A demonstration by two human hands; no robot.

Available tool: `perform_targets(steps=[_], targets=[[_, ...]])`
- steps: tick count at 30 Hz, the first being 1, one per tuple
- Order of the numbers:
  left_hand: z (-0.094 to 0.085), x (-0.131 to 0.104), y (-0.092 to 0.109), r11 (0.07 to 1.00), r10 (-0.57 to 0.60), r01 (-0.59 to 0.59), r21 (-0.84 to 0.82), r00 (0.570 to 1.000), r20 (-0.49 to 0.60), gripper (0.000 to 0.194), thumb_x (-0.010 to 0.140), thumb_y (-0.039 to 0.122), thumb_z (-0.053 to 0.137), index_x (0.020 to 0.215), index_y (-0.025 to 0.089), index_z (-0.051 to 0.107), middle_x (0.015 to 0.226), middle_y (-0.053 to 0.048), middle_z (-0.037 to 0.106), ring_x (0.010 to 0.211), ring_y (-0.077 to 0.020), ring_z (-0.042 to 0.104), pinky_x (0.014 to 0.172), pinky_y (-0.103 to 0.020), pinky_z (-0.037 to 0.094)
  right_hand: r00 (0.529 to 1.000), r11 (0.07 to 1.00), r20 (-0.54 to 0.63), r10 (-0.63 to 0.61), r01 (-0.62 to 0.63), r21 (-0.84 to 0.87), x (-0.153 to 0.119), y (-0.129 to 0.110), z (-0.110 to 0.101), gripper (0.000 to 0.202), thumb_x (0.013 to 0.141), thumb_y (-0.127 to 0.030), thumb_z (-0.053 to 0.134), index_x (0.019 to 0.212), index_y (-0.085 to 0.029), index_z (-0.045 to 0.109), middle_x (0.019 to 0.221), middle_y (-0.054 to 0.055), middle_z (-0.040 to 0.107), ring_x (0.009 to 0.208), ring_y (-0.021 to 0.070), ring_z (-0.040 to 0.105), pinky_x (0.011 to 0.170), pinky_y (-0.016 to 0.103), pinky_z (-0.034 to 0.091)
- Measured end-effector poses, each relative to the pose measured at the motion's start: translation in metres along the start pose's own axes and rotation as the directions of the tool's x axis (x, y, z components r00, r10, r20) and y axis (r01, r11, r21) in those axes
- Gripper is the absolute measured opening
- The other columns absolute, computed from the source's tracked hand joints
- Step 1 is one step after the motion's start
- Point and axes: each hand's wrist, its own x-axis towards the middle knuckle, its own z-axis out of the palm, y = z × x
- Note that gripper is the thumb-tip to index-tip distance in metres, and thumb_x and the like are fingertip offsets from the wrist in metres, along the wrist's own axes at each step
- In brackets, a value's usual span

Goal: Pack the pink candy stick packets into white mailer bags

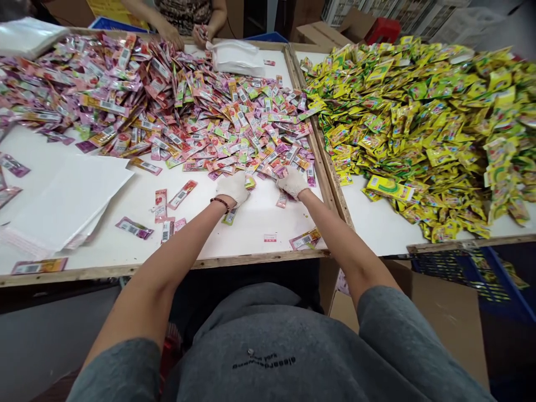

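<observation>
- Gray shirt, closest.
- Gloved left hand curls, green packet at its right.
- Gloved right hand curls too; I can't tell if either pinches.
- Pink stick packets heap just past both, touching the right.

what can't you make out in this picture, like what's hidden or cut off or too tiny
All in the head view:
Left hand: most fingertips, and so its grip, hidden by the back of its glove.
Right hand: exact grip unclear, fingertips lost among the pink packets.
Red label: wording too small to read.
Yellow packets: pile cut off by the right edge.
Other person: head cut off by the top edge.
</observation>
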Motion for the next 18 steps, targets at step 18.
perform_targets(steps=[18], targets=[[0.022, -0.080, -0.017, 0.345, -0.209, 0.235, -0.909, 0.963, 0.170, 0.025, 0.058, 0.012, 0.075, 0.075, 0.019, 0.058, 0.064, 0.004, 0.060, 0.060, -0.0121, 0.058, 0.059, -0.025, 0.052, 0.883, 0.785, 0.366, -0.295, 0.442, -0.434, -0.053, 0.006, -0.034, 0.035, 0.089, -0.034, 0.063, 0.120, -0.019, 0.073, 0.120, 0.017, 0.072, 0.106, 0.0349, 0.065, 0.087, 0.042, 0.042]])
